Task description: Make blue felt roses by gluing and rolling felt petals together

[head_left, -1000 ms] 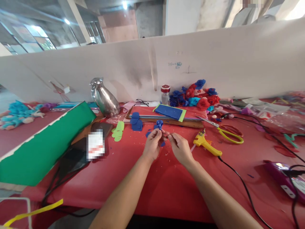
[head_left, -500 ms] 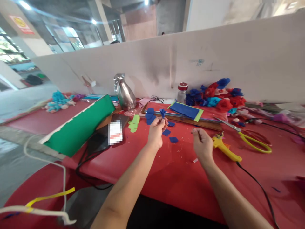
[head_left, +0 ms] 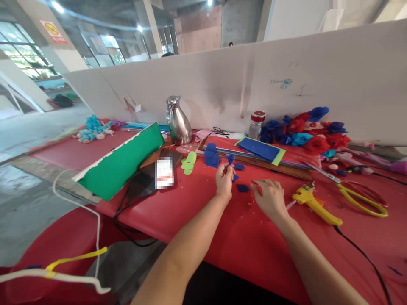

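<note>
My left hand (head_left: 224,180) pinched a small blue flower (head_left: 230,158) between thumb and fingers, its head up above the red bench (head_left: 251,248). My right hand (head_left: 270,197) had its fingers loosely parted, nothing visible between them, just right of a loose blue petal (head_left: 242,188) on the bench. Another blue piece (head_left: 239,167) lay farther off, right of the flower. To the left were overlapping blue cutouts (head_left: 211,156), then lime-green cutouts (head_left: 190,163). Right of my right hand lay a yellow glue gun (head_left: 318,206), with scissors (head_left: 361,199) beyond. On the far side stood a steel jug (head_left: 179,123), and, farther right, a red-lidded jar (head_left: 256,126) beside heaped flowers (head_left: 316,144).
</note>
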Action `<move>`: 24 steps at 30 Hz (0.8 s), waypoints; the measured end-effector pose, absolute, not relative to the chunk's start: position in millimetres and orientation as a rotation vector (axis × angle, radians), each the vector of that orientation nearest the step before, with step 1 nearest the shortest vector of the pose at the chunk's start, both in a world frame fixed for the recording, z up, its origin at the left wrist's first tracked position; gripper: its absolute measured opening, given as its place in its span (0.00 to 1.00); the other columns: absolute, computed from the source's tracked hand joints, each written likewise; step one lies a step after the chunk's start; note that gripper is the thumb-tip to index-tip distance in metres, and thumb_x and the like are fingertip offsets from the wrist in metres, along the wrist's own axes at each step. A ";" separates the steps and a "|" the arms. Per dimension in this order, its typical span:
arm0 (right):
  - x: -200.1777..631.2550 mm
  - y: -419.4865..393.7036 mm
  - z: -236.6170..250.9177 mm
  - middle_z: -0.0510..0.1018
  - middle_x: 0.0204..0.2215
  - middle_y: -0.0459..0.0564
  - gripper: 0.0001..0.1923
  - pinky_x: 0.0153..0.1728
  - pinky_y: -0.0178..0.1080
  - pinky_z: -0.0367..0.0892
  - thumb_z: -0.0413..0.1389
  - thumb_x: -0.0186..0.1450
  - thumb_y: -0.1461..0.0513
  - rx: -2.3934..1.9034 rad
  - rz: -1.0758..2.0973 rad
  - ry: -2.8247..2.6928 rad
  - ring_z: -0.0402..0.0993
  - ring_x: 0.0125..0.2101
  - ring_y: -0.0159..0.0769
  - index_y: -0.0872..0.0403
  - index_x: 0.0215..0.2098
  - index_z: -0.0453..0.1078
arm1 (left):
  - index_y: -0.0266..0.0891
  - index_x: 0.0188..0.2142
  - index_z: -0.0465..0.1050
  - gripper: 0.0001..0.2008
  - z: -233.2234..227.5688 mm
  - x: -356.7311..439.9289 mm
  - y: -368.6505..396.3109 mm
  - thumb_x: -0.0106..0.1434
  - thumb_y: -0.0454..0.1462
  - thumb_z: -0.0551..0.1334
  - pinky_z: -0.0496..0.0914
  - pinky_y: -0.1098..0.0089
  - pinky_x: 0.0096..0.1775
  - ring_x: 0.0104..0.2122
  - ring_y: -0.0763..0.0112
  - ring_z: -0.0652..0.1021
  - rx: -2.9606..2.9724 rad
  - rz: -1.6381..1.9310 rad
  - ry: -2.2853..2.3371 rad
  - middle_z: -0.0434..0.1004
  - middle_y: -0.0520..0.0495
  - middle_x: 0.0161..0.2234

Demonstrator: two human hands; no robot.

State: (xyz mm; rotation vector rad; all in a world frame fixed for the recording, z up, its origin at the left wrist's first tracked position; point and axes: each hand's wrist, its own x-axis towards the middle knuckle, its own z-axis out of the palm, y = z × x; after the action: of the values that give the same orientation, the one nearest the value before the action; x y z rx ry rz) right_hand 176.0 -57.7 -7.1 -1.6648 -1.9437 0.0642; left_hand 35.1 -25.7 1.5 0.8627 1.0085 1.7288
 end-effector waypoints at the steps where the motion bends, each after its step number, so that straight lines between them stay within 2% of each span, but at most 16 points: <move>1: 172.4 -56.4 -4.7 0.77 0.41 0.61 0.18 0.38 0.50 0.61 0.48 0.65 0.55 -1.736 0.060 -1.956 0.67 0.42 0.53 0.54 0.41 0.77 | 0.39 0.27 0.63 0.14 1.9 35.5 -26.3 0.56 0.45 0.63 0.54 0.74 0.25 0.20 0.79 0.58 0.852 1.712 0.985 0.60 0.57 0.20; 4: 161.9 -51.0 1.9 0.76 0.41 0.64 0.16 0.37 0.52 0.60 0.51 0.64 0.55 -1.850 0.080 -2.022 0.66 0.42 0.56 0.54 0.40 0.77 | 0.39 0.26 0.65 0.12 5.5 38.1 -30.3 0.53 0.43 0.66 0.56 0.74 0.27 0.21 0.79 0.60 0.896 1.642 0.949 0.61 0.57 0.20; 7: 155.6 -47.0 3.4 0.76 0.39 0.64 0.12 0.37 0.52 0.59 0.53 0.62 0.60 -1.879 0.120 -2.070 0.66 0.42 0.57 0.54 0.37 0.77 | 0.38 0.26 0.68 0.10 8.5 40.6 -34.6 0.52 0.41 0.66 0.58 0.74 0.29 0.22 0.78 0.62 0.958 1.577 0.944 0.63 0.56 0.20; 10: 156.3 -46.4 0.4 0.76 0.39 0.63 0.11 0.36 0.49 0.59 0.51 0.61 0.63 -1.868 0.130 -2.073 0.66 0.41 0.55 0.54 0.35 0.76 | 0.38 0.26 0.71 0.09 9.6 42.5 -37.2 0.51 0.41 0.65 0.59 0.73 0.30 0.24 0.76 0.64 1.000 1.538 0.955 0.65 0.54 0.22; 14: 162.4 -46.3 -3.6 0.77 0.40 0.61 0.13 0.36 0.49 0.58 0.50 0.63 0.62 -1.848 0.116 -2.040 0.66 0.42 0.53 0.53 0.40 0.75 | 0.38 0.26 0.74 0.09 11.3 44.0 -39.1 0.51 0.42 0.65 0.60 0.73 0.31 0.26 0.76 0.65 1.006 1.548 0.951 0.68 0.52 0.24; 17: 163.8 -46.4 -4.4 0.76 0.43 0.61 0.13 0.36 0.49 0.58 0.52 0.63 0.59 -1.845 0.105 -2.052 0.66 0.43 0.54 0.53 0.43 0.74 | 0.37 0.27 0.74 0.10 13.6 42.4 -39.2 0.51 0.42 0.66 0.57 0.73 0.27 0.23 0.78 0.63 0.940 1.548 0.941 0.66 0.53 0.22; 21: 162.5 -48.5 -3.1 0.78 0.38 0.59 0.08 0.36 0.47 0.58 0.53 0.62 0.63 -1.823 0.136 -2.039 0.67 0.41 0.52 0.52 0.33 0.74 | 0.36 0.28 0.74 0.13 15.5 37.7 -36.6 0.49 0.44 0.67 0.49 0.74 0.22 0.18 0.82 0.56 0.825 1.563 0.931 0.64 0.55 0.20; 24: 166.1 -48.1 -0.8 0.79 0.33 0.56 0.07 0.36 0.44 0.59 0.51 0.61 0.65 -1.752 0.195 -1.917 0.68 0.38 0.47 0.53 0.31 0.72 | 0.36 0.28 0.73 0.14 14.3 36.3 -33.4 0.48 0.44 0.69 0.46 0.74 0.21 0.17 0.83 0.54 0.774 1.581 0.911 0.64 0.56 0.19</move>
State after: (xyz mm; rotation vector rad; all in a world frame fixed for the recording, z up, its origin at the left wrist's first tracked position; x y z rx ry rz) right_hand 166.1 -48.1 -0.8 -1.7520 -1.9168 0.1951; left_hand 36.3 -33.4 14.3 0.7741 0.9109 1.5813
